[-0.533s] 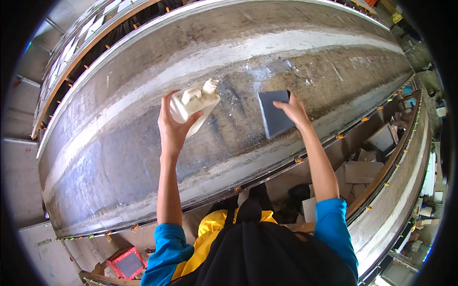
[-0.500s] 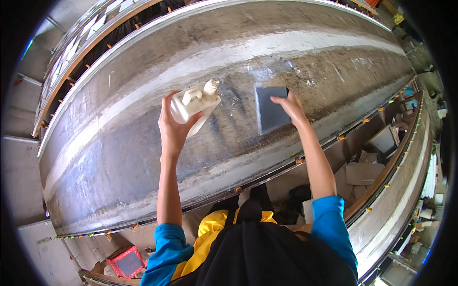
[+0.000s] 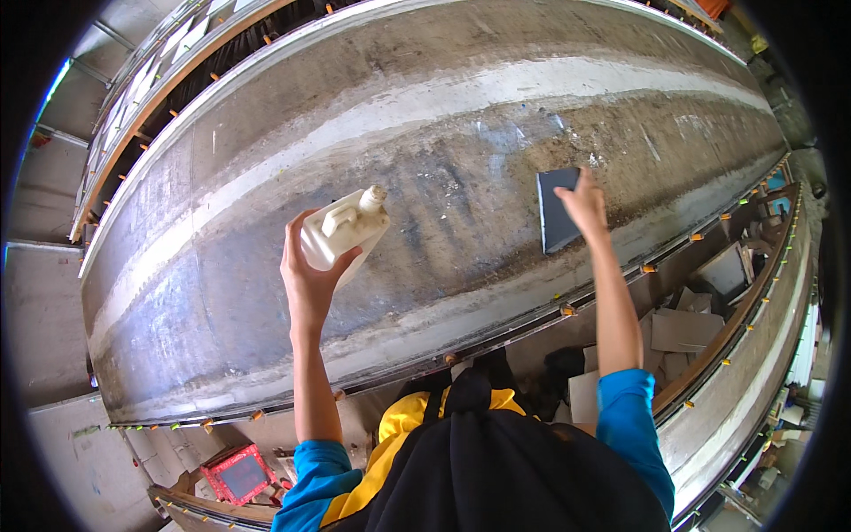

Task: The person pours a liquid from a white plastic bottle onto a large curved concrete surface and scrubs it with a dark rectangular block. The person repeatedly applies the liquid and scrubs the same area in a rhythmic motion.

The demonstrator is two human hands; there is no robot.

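My left hand [image 3: 306,270] is wrapped round a whitish plastic jug [image 3: 361,223] with a moulded handle and a narrow neck. The jug leans, its neck pointing up and to the right, above the long stained table [image 3: 443,257]. Farther right, my right hand [image 3: 587,211] grips the right edge of a dark grey rectangular panel [image 3: 556,223]. Its thumb lies on the panel's face, while the other fingers are partly hidden behind the edge. A pale strip runs down the panel's left side. Whether the panel touches the tabletop I cannot tell.
Small orange pegs [image 3: 567,309] line the near table edge. Below right, a trough holds cardboard scraps [image 3: 684,331] beside a second long table [image 3: 722,403]. A red-framed screen [image 3: 239,477] lies at lower left. Another pegged table with pale sheets [image 3: 191,35] stands beyond.
The right hand and dark panel have moved to the right, and the panel now looks narrower, turned more edge-on. The left hand and jug have shifted slightly left and nearer. The view has moved a little.
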